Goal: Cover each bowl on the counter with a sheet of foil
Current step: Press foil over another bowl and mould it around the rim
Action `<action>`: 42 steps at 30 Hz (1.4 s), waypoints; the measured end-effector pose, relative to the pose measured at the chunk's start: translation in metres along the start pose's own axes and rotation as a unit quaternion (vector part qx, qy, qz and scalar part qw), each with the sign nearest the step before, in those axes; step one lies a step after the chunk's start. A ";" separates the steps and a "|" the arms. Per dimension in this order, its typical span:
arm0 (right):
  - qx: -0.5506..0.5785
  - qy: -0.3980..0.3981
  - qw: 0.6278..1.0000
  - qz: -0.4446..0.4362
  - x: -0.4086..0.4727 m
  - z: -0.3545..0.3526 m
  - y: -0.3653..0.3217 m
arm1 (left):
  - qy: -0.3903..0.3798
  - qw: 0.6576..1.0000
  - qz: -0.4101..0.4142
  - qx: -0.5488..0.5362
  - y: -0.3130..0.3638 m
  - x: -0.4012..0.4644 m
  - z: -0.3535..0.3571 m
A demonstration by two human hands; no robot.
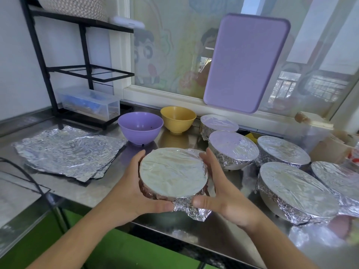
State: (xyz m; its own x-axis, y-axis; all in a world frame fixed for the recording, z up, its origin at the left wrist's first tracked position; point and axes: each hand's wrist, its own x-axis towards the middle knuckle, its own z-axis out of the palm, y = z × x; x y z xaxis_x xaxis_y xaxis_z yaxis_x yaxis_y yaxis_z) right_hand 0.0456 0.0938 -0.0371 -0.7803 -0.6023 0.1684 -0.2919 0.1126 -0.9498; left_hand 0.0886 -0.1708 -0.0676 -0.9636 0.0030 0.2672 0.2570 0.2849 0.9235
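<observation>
Left hand (134, 189) and right hand (219, 193) cup the foil-covered bowl (172, 173), fingers curled round its sides, apparently pressing; 2 bare bowls (140, 127) behind.

Foil-wrapped bowl (173, 174) between both hands: contents hidden, bowl colour can't tell. Left hand (128, 189) fingers go behind bowl, out of sight. Far-right covered bowl (338, 179) cut by frame edge. Clear box (89, 102) under black rack (58, 61): contents blurred. Items at right edge (334, 146) unclear. Woven basket (75, 6) cropped at top.
</observation>
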 end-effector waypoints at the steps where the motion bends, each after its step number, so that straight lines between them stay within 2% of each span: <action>1: -0.005 -0.008 1.000 0.005 0.004 -0.003 0.000 | -0.006 1.000 -0.005 0.004 0.001 0.001 -0.003; 5: -0.056 -0.029 0.998 0.004 0.019 -0.005 -0.002 | -0.022 1.000 -0.002 0.005 0.002 0.010 -0.005; 10: -0.055 -0.007 0.998 0.022 0.019 -0.004 0.016 | -0.009 0.999 -0.013 -0.050 -0.004 0.011 0.002; 17: -0.106 0.021 0.994 -0.008 0.017 0.010 0.028 | -0.029 0.998 -0.023 -0.048 -0.010 0.009 0.000; 20: -0.078 0.003 0.997 -0.001 0.015 0.011 0.026 | -0.040 0.999 -0.016 -0.017 -0.004 0.009 -0.002; 23: -0.065 -0.059 0.996 0.025 0.012 -0.004 0.022 | -0.024 1.000 -0.017 0.000 0.003 0.013 -0.013; 24: -0.053 -0.049 0.996 0.046 0.017 -0.009 0.021 | -0.030 0.999 -0.020 0.005 0.004 0.014 -0.019; 26: 0.006 0.040 0.995 0.089 0.027 -0.020 0.019 | -0.052 0.998 -0.029 0.007 0.006 0.013 -0.031; 27: 0.005 0.091 0.992 0.085 0.030 -0.022 0.017 | -0.058 0.997 -0.041 0.009 0.006 0.010 -0.035; 29: -0.013 0.142 0.989 0.042 0.032 -0.016 0.013 | -0.056 0.996 -0.053 0.035 0.007 0.006 -0.035; 31: 0.024 0.121 0.992 0.013 0.035 -0.008 0.011 | -0.025 0.996 -0.037 0.076 0.015 -0.001 -0.024; 34: 0.049 0.076 0.996 0.016 0.056 0.002 0.005 | 0.039 0.997 -0.027 0.068 0.025 -0.011 0.006; 37: 0.052 0.093 0.994 0.032 0.065 0.009 0.005 | 0.077 0.994 -0.020 0.074 0.022 -0.014 0.028; 39: 0.059 0.100 0.993 0.028 0.061 0.011 0.008 | 0.081 0.993 -0.014 0.080 0.021 -0.011 0.027; 42: 0.052 0.109 0.992 0.034 0.050 0.014 0.006 | 0.036 0.998 -0.011 0.052 0.016 -0.002 0.004</action>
State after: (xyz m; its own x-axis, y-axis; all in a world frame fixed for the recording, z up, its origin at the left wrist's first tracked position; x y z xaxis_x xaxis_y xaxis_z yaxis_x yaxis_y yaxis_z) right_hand 0.0123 0.0533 -0.0383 -0.9011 -0.4087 0.1449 -0.1840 0.0579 -0.9812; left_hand 0.0941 -0.1623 -0.0541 -0.9603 -0.0715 0.2695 0.2231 0.3828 0.8965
